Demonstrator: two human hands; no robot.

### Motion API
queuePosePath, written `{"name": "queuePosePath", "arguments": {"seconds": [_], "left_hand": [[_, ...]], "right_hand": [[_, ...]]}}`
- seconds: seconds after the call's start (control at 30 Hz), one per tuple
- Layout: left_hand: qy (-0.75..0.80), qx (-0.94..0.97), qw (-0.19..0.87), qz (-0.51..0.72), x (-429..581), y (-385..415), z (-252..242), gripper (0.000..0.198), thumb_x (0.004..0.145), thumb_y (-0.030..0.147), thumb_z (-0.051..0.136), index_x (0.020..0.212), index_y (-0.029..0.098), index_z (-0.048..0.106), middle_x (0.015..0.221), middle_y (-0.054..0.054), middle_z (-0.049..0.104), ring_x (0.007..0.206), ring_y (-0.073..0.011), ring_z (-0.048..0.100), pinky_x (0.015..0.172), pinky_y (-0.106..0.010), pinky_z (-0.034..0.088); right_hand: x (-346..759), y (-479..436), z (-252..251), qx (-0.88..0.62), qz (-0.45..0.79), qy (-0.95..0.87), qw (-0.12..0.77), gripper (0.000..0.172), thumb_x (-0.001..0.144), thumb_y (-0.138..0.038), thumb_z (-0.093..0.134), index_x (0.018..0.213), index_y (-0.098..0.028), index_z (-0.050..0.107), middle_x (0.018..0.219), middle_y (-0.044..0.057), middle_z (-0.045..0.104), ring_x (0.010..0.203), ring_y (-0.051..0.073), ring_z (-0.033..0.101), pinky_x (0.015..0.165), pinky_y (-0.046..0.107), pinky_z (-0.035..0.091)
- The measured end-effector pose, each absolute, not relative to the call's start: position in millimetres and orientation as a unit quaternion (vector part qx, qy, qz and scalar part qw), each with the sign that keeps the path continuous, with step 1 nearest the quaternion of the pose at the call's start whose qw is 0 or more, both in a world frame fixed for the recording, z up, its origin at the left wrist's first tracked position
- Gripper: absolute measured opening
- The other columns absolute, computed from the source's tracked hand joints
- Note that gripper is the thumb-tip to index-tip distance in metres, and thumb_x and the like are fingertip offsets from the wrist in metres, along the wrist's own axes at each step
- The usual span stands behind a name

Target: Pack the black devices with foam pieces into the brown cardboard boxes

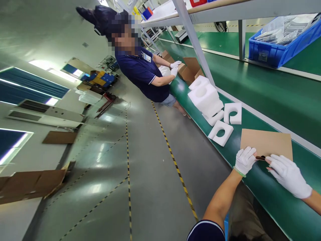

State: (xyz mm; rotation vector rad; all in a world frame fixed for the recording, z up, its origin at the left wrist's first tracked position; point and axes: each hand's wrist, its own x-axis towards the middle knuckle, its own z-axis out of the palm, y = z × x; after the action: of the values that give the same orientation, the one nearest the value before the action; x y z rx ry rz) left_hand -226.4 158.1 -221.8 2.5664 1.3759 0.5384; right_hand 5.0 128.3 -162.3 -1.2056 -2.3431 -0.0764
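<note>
A flat brown cardboard sheet lies on the green conveyor belt in front of me. My left hand, in a white glove, rests at the sheet's near edge and pinches a small dark object. My right hand, also gloved, lies flat on the belt just beside it, fingertips close to the dark object. White foam inserts with round cut-outs lie on the belt just beyond the sheet.
A stack of white foam blocks stands further along the belt. A co-worker in a dark blue shirt handles brown cartons there. A blue bin sits behind the rail. Flattened cardboard lies on the floor at left.
</note>
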Motion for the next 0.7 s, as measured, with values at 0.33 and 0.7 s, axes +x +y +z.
{"name": "queuePosePath", "arguments": {"seconds": [0.33, 0.7], "left_hand": [[0.429, 0.847, -0.118, 0.291, -224, 161, -217, 0.031, 0.086, 0.039, 0.059, 0.111, 0.022, 0.067, 0.130, -0.003, 0.067, 0.129, -0.0191, 0.054, 0.097, -0.036, 0.038], [0.430, 0.821, -0.144, 0.347, -220, 162, -222, 0.042, 0.092, 0.056, 0.049, 0.107, 0.023, 0.069, 0.129, -0.004, 0.068, 0.128, -0.0201, 0.055, 0.101, -0.037, 0.039]], "right_hand": [[-18, 133, -159, -0.400, -0.020, -0.853, 0.335, 0.011, 0.085, -0.008, 0.062, 0.091, -0.015, 0.067, 0.095, 0.005, 0.069, 0.086, 0.016, 0.062, 0.086, 0.032, 0.050], [-19, 134, -167, -0.462, -0.123, -0.835, 0.273, 0.009, 0.087, -0.022, 0.066, 0.093, -0.016, 0.067, 0.111, 0.010, 0.067, 0.106, 0.026, 0.061, 0.086, 0.038, 0.050]]}}
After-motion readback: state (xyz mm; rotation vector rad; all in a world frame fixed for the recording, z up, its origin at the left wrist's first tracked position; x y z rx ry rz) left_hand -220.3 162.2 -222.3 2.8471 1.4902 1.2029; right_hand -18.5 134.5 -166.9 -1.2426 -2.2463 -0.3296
